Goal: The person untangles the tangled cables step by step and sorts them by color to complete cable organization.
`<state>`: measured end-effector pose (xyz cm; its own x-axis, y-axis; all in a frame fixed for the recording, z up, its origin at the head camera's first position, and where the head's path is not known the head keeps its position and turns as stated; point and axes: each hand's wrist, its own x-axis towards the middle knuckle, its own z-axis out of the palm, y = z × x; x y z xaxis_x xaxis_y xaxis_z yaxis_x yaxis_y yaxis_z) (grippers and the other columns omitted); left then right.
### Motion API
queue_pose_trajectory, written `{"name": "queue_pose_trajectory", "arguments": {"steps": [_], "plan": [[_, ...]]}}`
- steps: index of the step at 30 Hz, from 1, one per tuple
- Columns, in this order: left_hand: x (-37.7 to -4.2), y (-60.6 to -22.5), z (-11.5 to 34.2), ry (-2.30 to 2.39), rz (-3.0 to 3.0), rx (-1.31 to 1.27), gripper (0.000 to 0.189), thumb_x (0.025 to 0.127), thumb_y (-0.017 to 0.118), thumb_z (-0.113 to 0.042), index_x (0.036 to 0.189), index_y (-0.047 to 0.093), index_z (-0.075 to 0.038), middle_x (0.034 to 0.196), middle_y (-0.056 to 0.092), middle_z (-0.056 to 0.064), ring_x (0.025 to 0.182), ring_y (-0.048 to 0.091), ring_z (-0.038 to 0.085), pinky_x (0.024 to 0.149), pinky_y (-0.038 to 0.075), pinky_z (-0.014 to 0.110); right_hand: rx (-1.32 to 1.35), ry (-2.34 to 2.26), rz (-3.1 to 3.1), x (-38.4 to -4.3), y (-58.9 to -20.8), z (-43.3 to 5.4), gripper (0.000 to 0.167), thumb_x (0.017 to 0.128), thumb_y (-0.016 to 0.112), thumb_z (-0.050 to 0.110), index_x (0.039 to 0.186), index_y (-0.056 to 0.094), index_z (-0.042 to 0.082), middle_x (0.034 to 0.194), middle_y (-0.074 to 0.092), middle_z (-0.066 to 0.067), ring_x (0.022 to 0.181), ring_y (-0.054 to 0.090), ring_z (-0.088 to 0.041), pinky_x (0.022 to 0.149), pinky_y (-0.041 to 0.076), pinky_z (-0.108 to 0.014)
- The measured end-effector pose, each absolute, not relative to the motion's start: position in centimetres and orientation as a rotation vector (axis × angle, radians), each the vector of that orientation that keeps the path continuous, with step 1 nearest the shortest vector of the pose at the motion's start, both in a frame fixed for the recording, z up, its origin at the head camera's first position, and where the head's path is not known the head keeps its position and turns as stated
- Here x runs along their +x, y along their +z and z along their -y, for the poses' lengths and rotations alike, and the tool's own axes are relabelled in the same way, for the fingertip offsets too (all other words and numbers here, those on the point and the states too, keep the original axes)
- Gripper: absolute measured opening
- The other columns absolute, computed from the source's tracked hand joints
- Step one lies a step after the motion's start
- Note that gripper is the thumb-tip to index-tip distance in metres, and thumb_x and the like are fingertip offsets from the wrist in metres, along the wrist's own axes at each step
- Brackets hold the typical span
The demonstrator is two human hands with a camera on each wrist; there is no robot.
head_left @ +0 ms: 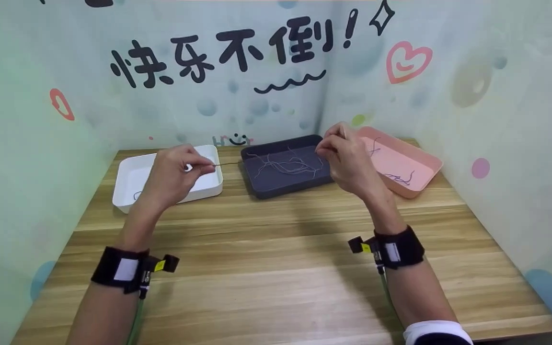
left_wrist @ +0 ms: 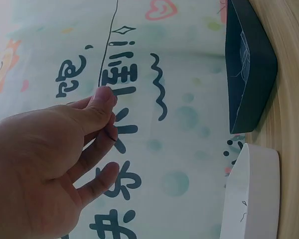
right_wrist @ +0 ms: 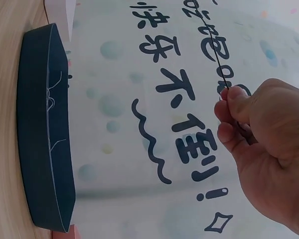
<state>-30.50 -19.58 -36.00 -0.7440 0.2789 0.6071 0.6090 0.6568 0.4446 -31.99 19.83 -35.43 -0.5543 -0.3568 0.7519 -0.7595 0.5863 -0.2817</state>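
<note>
Thumb and fingertips of my left hand (head_left: 173, 170) pinch one end of a thin wire-like strand (head_left: 228, 164), above the white tray (head_left: 205, 192). The strand looks brownish in the head view and dark in the wrist views. My right hand (head_left: 350, 160), over the right side of the dark tray (head_left: 295, 187), pinches a dark strand (right_wrist: 217, 55) between thumb and forefinger. It seems to be the same one stretched between both hands, though its middle is hard to make out. Several pale, tangled strands (head_left: 285, 165) lie in the dark tray.
A pink tray (head_left: 429, 179) stands at the back right, holding several dark strands (head_left: 399, 179). A small dark strand (head_left: 137, 195) lies in the white tray. Printed curtain-like walls (head_left: 276, 110) enclose the wooden table (head_left: 257, 268) at the back and sides.
</note>
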Motion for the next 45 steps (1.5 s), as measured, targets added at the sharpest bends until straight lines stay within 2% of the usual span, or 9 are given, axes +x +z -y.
{"name": "queue_pose_trajectory", "arguments": {"steps": [6, 10, 14, 19, 27, 30, 36, 42, 45], "plan": [[-30.7, -37.5, 20.5, -0.848, 2.402, -0.687, 0.004, 0.098, 0.088, -0.004, 0.098, 0.090, -0.001, 0.084, 0.072, 0.015, 0.082, 0.076, 0.028, 0.073, 0.044, 0.012, 0.865, 0.792, 2.180, -32.4, -36.2, -18.7, 0.015, 0.109, 0.070, -0.001, 0.098, 0.078, -0.006, 0.106, 0.063, -0.023, 0.095, 0.068, -0.035, 0.082, 0.055, -0.032], [-30.6, -38.3, 21.8, -0.834, 2.385, -0.675, 0.003, 0.097, 0.087, -0.002, 0.098, 0.089, 0.000, 0.086, 0.075, 0.015, 0.082, 0.076, 0.028, 0.072, 0.044, 0.012, 0.876, 0.814, 2.270, -32.3, -36.8, -17.5, 0.013, 0.110, 0.068, 0.001, 0.103, 0.078, -0.005, 0.105, 0.066, -0.020, 0.097, 0.069, -0.033, 0.085, 0.059, -0.037], [-30.6, -38.6, 23.9, -0.825, 2.360, -0.618, 0.005, 0.096, 0.086, 0.004, 0.098, 0.089, 0.001, 0.088, 0.078, 0.017, 0.080, 0.073, 0.028, 0.072, 0.042, 0.007, 0.927, 0.818, 2.338, -32.8, -37.4, -15.6, 0.013, 0.111, 0.069, 0.004, 0.106, 0.080, -0.003, 0.103, 0.071, -0.018, 0.097, 0.072, -0.032, 0.085, 0.062, -0.041], [-30.4, -38.8, 27.3, -0.826, 2.400, -0.458, 0.006, 0.098, 0.086, -0.002, 0.103, 0.089, 0.000, 0.096, 0.083, 0.020, 0.088, 0.077, 0.034, 0.076, 0.040, 0.004, 0.982, 0.841, 2.422, -34.5, -37.4, -12.0, 0.014, 0.110, 0.072, 0.006, 0.108, 0.084, -0.002, 0.101, 0.073, -0.017, 0.093, 0.073, -0.031, 0.080, 0.061, -0.038], [-30.9, -40.0, 31.3, -0.874, 2.487, -0.172, 0.018, 0.103, 0.085, -0.013, 0.116, 0.087, 0.000, 0.109, 0.085, 0.024, 0.096, 0.079, 0.039, 0.075, 0.038, 0.002, 1.026, 0.796, 2.527, -37.5, -37.7, -4.9, 0.017, 0.110, 0.071, 0.005, 0.119, 0.084, 0.000, 0.106, 0.075, -0.017, 0.098, 0.076, -0.029, 0.086, 0.066, -0.032], [-31.7, -40.4, 31.9, -0.897, 2.543, -0.058, 0.024, 0.106, 0.083, -0.018, 0.121, 0.086, 0.000, 0.112, 0.084, 0.026, 0.098, 0.078, 0.040, 0.076, 0.045, 0.010, 1.015, 0.679, 2.552, -38.2, -38.5, -2.1, 0.018, 0.111, 0.070, 0.007, 0.120, 0.084, 0.000, 0.110, 0.076, -0.017, 0.101, 0.077, -0.031, 0.090, 0.067, -0.035], [-34.0, -41.3, 32.6, -0.918, 2.654, 0.140, 0.026, 0.109, 0.079, -0.020, 0.124, 0.084, 0.001, 0.118, 0.082, 0.028, 0.105, 0.075, 0.040, 0.088, 0.059, 0.040, 0.878, 0.654, 2.663, -39.7, -40.8, 2.2, 0.016, 0.110, 0.073, 0.011, 0.113, 0.087, 0.005, 0.113, 0.084, -0.013, 0.106, 0.080, -0.030, 0.095, 0.067, -0.042], [-35.5, -42.5, 33.2, -0.969, 2.788, 0.273, 0.036, 0.111, 0.075, -0.022, 0.137, 0.076, 0.003, 0.129, 0.076, 0.030, 0.112, 0.070, 0.040, 0.099, 0.062, 0.052, 0.712, 0.597, 2.712, -40.3, -42.7, 5.2, 0.016, 0.109, 0.077, 0.026, 0.113, 0.091, 0.018, 0.112, 0.089, 0.002, 0.109, 0.082, -0.021, 0.107, 0.059, -0.040], [-36.1, -42.7, 33.2, -0.928, 2.903, 0.271, 0.044, 0.117, 0.065, -0.026, 0.149, 0.068, 0.004, 0.142, 0.070, 0.032, 0.124, 0.068, 0.044, 0.109, 0.059, 0.059, 0.646, 0.516, 2.743, -40.2, -43.2, 6.4, 0.016, 0.109, 0.077, 0.032, 0.111, 0.091, 0.025, 0.111, 0.089, 0.007, 0.108, 0.080, -0.021, 0.109, 0.052, -0.043]]}}
